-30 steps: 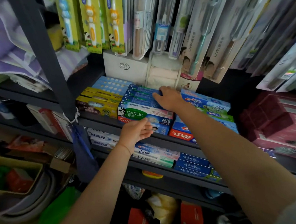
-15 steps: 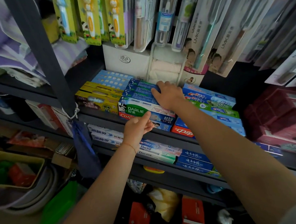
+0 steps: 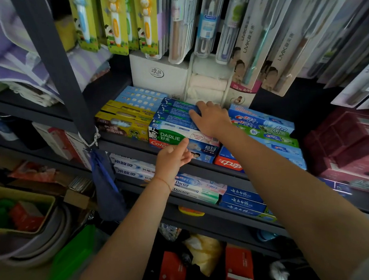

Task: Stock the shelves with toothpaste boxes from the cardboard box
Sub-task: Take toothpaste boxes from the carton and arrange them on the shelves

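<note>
We are working at a dark metal store shelf [image 3: 122, 144] packed with flat cartons. Our right hand [image 3: 210, 121] is pressing, fingers spread and gripping nothing, on the stacked dark-blue toothpaste boxes [image 3: 175, 114], apparently squaring the stack. Our left hand [image 3: 173, 160] is loosely curled, its forefinger touching the green-and-white DARLIE toothpaste carton [image 3: 179, 136] at the shelf front, steadying it. The cardboard supply box is not identifiable.

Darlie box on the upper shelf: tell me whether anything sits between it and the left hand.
Nothing visible does. The left hand is right at the front face of the Darlie box, forefinger extended onto it. The right hand rests on the blue boxes stacked behind, off to the side of that path.
</note>
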